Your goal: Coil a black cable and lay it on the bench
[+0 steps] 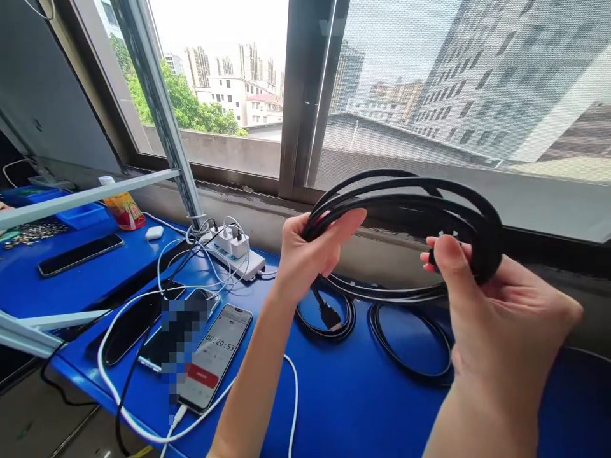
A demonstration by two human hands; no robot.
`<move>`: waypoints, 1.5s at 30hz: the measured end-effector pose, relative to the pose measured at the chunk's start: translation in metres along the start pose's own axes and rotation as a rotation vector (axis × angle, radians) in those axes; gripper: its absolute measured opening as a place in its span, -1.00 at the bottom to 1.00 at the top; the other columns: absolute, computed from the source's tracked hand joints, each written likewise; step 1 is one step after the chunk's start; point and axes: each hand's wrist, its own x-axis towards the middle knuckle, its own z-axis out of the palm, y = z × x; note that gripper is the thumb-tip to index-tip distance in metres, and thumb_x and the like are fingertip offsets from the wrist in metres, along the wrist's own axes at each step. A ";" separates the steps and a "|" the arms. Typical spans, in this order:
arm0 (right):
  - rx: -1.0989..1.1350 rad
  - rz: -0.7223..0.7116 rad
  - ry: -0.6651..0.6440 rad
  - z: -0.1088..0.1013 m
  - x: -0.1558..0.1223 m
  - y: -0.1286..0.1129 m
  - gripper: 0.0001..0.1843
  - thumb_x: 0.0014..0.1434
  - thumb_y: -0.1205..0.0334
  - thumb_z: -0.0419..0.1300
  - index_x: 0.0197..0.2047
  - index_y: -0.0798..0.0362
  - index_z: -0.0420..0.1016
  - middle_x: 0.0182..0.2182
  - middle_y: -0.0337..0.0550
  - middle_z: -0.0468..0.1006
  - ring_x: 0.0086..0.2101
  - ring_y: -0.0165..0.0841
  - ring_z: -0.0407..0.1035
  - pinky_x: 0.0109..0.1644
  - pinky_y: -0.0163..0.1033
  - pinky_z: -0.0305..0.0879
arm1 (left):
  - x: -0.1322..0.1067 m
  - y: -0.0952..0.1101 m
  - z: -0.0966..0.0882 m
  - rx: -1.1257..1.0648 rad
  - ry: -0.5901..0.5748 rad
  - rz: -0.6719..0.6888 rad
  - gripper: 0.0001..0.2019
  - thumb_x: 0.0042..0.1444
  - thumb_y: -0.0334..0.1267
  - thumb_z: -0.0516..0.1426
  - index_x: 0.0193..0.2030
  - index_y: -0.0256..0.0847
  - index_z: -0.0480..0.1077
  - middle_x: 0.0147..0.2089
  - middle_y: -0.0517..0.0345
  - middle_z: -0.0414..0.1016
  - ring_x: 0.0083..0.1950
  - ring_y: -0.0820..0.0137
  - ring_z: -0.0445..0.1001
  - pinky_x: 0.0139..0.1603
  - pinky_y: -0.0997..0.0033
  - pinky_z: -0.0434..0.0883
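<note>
A black cable [405,197] wound into a flat coil of several loops hangs in the air between my hands, in front of the window. My left hand [310,254] is closed around the coil's left end. My right hand [496,312] is closed around its right end, with the thumb pressed on a black plug end. Below on the blue table [344,394] lie two more coiled black cables: one small coil [327,315] with a plug in its middle, and a wider coil [410,343] under my right hand.
A white power strip [236,253] with chargers sits by the window sill, white leads running to several phones [214,356], one showing a timer. To the left stand an aluminium frame [86,194], a dark phone [79,253], a yellow packet [125,210] and a blue tray of small metal parts [28,232].
</note>
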 end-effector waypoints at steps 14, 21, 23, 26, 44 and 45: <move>0.480 0.331 -0.478 -0.008 -0.003 -0.037 -0.37 -0.04 -0.28 0.24 -0.74 0.05 0.17 -0.78 -0.27 0.05 -0.71 -0.51 0.04 -0.65 -0.35 0.04 | 0.004 -0.005 -0.007 0.134 -0.126 -0.196 -0.30 -0.10 0.29 0.19 -0.83 -0.16 -0.05 -0.84 0.37 -0.05 -0.78 0.65 0.05 -0.68 0.47 0.05; 0.610 0.304 -0.628 -0.017 0.001 -0.032 -0.33 0.03 -0.27 0.21 -0.76 0.05 0.09 -0.80 -0.31 -0.15 -0.75 -0.53 -0.16 -0.69 -0.33 -0.01 | 0.006 -0.008 -0.007 0.244 -0.094 -0.223 -0.51 -0.09 0.14 0.27 -0.64 -0.16 0.15 -0.78 0.45 0.04 -0.77 0.62 0.14 -0.72 0.54 0.04; 0.534 0.289 -0.599 -0.018 0.000 -0.029 -0.41 0.01 -0.25 0.23 -0.71 0.04 0.22 -0.77 -0.27 0.04 -0.72 -0.49 0.02 -0.65 -0.33 0.10 | 0.007 -0.009 -0.007 0.258 -0.059 -0.177 -0.55 -0.09 0.11 0.27 -0.60 -0.16 0.19 -0.76 0.47 0.03 -0.78 0.65 0.08 -0.74 0.54 -0.04; 0.313 0.252 -0.503 -0.015 0.001 -0.025 -0.61 0.03 -0.15 0.23 -0.50 0.02 0.46 -0.59 -0.19 0.38 -0.61 -0.44 0.27 -0.53 -0.31 0.28 | 0.009 -0.010 -0.008 0.288 -0.006 -0.117 -0.58 -0.08 0.05 0.28 -0.61 -0.19 0.23 -0.72 0.44 0.06 -0.74 0.68 0.01 -0.72 0.53 -0.08; -0.193 0.064 -0.328 0.019 0.010 0.031 -0.69 0.07 0.13 0.23 -0.10 -0.03 0.62 -0.27 -0.18 0.56 -0.69 -0.56 0.25 -0.58 -0.41 0.23 | 0.013 -0.019 -0.035 0.534 -0.261 -0.525 -0.75 0.10 -0.14 0.19 -0.47 -0.19 0.27 -0.72 0.42 0.20 -0.69 0.57 0.27 -0.62 0.58 0.19; -0.216 0.134 -0.348 0.023 0.011 0.036 -0.68 0.06 0.17 0.23 -0.10 -0.01 0.62 -0.29 -0.17 0.57 -0.69 -0.56 0.25 -0.57 -0.41 0.23 | 0.014 -0.022 -0.040 0.589 -0.293 -0.568 -0.79 0.11 -0.20 0.19 -0.44 -0.19 0.27 -0.69 0.39 0.26 -0.64 0.54 0.35 -0.57 0.58 0.24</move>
